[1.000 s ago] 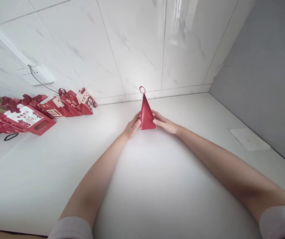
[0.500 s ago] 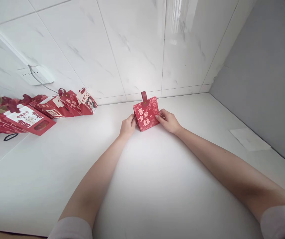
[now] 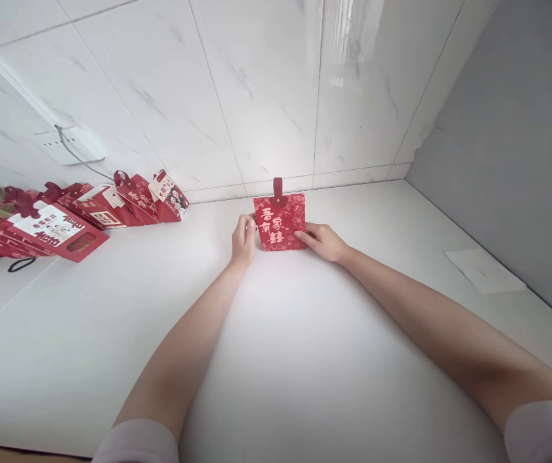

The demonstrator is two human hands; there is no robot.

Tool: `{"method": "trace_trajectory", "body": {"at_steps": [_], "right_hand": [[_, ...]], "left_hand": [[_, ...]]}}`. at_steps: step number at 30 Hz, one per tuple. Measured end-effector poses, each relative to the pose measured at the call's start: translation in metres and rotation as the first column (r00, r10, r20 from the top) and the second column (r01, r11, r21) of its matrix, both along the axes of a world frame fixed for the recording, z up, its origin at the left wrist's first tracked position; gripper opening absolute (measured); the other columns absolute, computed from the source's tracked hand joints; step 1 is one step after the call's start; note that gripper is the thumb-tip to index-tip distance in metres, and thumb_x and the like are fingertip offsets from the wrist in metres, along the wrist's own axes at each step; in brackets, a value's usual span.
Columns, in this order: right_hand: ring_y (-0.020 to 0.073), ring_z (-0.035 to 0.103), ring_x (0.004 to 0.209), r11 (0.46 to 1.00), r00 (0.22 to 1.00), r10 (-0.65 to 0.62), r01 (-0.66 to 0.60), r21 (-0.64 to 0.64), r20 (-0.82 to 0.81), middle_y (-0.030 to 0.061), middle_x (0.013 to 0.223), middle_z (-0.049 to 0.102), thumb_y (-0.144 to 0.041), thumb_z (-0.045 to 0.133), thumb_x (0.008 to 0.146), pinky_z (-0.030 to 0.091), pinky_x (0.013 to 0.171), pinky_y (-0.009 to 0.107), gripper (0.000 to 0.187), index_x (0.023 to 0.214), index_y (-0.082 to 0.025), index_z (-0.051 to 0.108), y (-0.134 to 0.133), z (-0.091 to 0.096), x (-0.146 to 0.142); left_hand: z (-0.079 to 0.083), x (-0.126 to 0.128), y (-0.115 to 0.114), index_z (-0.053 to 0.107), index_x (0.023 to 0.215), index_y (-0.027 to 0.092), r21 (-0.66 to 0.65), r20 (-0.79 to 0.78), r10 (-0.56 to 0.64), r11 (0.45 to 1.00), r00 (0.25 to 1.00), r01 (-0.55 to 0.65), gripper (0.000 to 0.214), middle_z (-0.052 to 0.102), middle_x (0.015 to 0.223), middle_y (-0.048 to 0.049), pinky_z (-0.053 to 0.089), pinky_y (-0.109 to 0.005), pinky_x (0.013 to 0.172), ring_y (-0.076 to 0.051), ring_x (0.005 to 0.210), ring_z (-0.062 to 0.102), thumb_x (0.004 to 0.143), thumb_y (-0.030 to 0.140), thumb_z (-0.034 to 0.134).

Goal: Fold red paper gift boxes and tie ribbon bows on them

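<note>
Now left hand (image 3: pixel 243 239) and right hand (image 3: pixel 321 241) pinch the red gift bag (image 3: pixel 279 222) upright; I think letting go needs care.

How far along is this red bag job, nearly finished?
Done, it seems: a row of red bags sits by the wall at the left. In hand: one more red bag stands upright on the counter, the left hand and right hand holding its sides. Left: probably only setting it with the others; no unfolded bags show.
</note>
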State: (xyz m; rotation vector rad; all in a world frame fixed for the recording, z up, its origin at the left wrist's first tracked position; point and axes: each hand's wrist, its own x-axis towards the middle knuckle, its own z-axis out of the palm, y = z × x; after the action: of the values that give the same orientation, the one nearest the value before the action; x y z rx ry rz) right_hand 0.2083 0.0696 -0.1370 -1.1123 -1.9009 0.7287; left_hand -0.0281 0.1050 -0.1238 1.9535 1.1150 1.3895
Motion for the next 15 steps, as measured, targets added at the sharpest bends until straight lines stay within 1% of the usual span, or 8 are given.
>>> {"method": "trace_trajectory", "body": {"at_steps": [2,4,6,7,8,10,12,15], "right_hand": [[0.0248,0.062,0.085,0.999,0.998,-0.022,0.023,0.022,-0.053,0.0055,0.093,0.064,-0.059,0.047,0.089,0.05,0.081,0.041,0.039,0.086,-0.023,0.062,0.002,-0.002,0.001],[0.0267,0.058,0.103,0.994,0.99,-0.073,0.083,0.078,-0.123,0.0083,0.11,0.059,-0.059,0.055,0.085,0.046,0.095,0.044,0.036,0.083,-0.023,0.061,0.005,-0.002,0.003],[0.0284,0.044,0.127,0.987,0.975,-0.112,0.131,0.089,-0.191,0.0085,0.133,0.047,-0.058,0.059,0.083,0.032,0.11,0.046,0.034,0.084,-0.024,0.061,0.008,-0.002,0.005],[0.0283,0.036,0.134,0.99,0.968,-0.113,0.129,0.061,-0.225,0.0073,0.139,0.043,-0.058,0.06,0.083,0.026,0.114,0.047,0.033,0.085,-0.025,0.061,0.009,-0.001,0.007],[0.028,0.035,0.135,0.995,0.96,-0.093,0.1,0.013,-0.263,0.0065,0.141,0.042,-0.058,0.06,0.083,0.024,0.114,0.047,0.033,0.086,-0.025,0.06,0.01,-0.001,0.008],[0.0267,0.046,0.124,0.995,0.933,-0.012,-0.026,-0.101,-0.359,0.007,0.129,0.053,-0.058,0.059,0.083,0.032,0.108,0.047,0.033,0.087,-0.025,0.057,0.011,0.0,0.009],[0.0227,0.057,0.102,0.973,0.887,0.064,-0.158,-0.171,-0.458,0.0048,0.106,0.062,-0.057,0.058,0.084,0.041,0.097,0.042,0.034,0.085,-0.024,0.054,0.012,-0.001,0.008],[0.0169,0.056,0.082,0.963,0.868,0.077,-0.193,-0.19,-0.49,-0.0003,0.085,0.06,-0.059,0.056,0.085,0.044,0.085,0.034,0.037,0.081,-0.022,0.05,0.014,-0.003,0.005]], "left_hand": [[0.0,0.001,0.0,0.054,0.104,0.02,-0.029,0.019,-0.126,0.992,0.992,0.126,0.039,0.063,0.119,-0.0092,0.047,-0.036,0.092,-0.022,0.107,0.06,0.095,0.053,0.037],[-0.001,0.002,0.001,0.054,0.114,0.019,-0.114,0.041,-0.217,0.969,0.975,0.221,0.042,0.062,0.12,-0.0099,0.048,-0.036,0.092,-0.024,0.108,0.06,0.091,0.054,0.046],[-0.002,0.003,0.003,0.053,0.12,0.019,-0.182,0.064,-0.245,0.95,0.967,0.253,0.045,0.062,0.122,-0.0104,0.048,-0.036,0.092,-0.024,0.109,0.06,0.089,0.052,0.052],[-0.003,0.004,0.003,0.053,0.12,0.018,-0.193,0.065,-0.245,0.948,0.967,0.253,0.046,0.061,0.122,-0.0107,0.048,-0.036,0.092,-0.024,0.109,0.059,0.09,0.052,0.052],[-0.003,0.004,0.003,0.054,0.12,0.018,-0.191,0.053,-0.242,0.95,0.969,0.248,0.045,0.062,0.121,-0.0109,0.047,-0.036,0.093,-0.024,0.109,0.059,0.09,0.052,0.051],[-0.003,0.005,0.003,0.056,0.117,0.017,-0.166,0.011,-0.233,0.959,0.972,0.231,0.045,0.062,0.119,-0.0106,0.046,-0.036,0.093,-0.024,0.108,0.059,0.091,0.053,0.048],[-0.003,0.005,0.002,0.056,0.115,0.017,-0.133,-0.028,-0.218,0.968,0.975,0.213,0.045,0.063,0.116,-0.0099,0.045,-0.035,0.093,-0.023,0.106,0.059,0.092,0.055,0.044],[-0.004,0.005,0.003,0.057,0.112,0.017,-0.114,-0.05,-0.193,0.976,0.98,0.186,0.047,0.063,0.112,-0.0097,0.045,-0.034,0.093,-0.022,0.103,0.059,0.094,0.057,0.039]]}}
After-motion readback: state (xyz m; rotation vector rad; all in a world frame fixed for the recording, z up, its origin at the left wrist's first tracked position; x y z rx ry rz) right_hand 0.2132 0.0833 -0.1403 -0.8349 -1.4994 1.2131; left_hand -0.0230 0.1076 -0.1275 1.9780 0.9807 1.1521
